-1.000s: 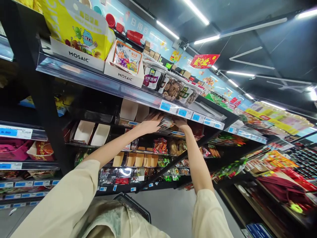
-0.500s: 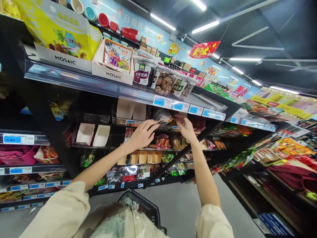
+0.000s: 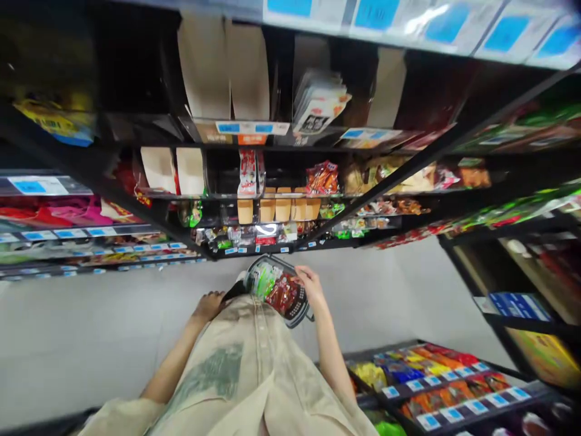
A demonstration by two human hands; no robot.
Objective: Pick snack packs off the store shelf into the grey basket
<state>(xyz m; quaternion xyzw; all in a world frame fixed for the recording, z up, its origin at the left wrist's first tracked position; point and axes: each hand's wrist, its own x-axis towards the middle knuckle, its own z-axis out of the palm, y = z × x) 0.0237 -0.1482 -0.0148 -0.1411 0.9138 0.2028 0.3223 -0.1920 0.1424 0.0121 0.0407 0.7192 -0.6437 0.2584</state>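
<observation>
Both hands point(image 3: 209, 306) point(image 3: 310, 283) flank the basket point(image 3: 297, 310) — right touching its snacks point(image 3: 282, 293).

Plenty of open floor point(image 3: 91, 327) in the aisle on the left, nothing blocking there. Straight ahead the stocked snack shelves point(image 3: 281, 206) wall things off, and the low shelf point(image 3: 431, 381) crowds the right side.

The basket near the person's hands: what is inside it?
The basket holds red packets and green packets. The right hand reaches over them. The shirt hides the near side.
</observation>
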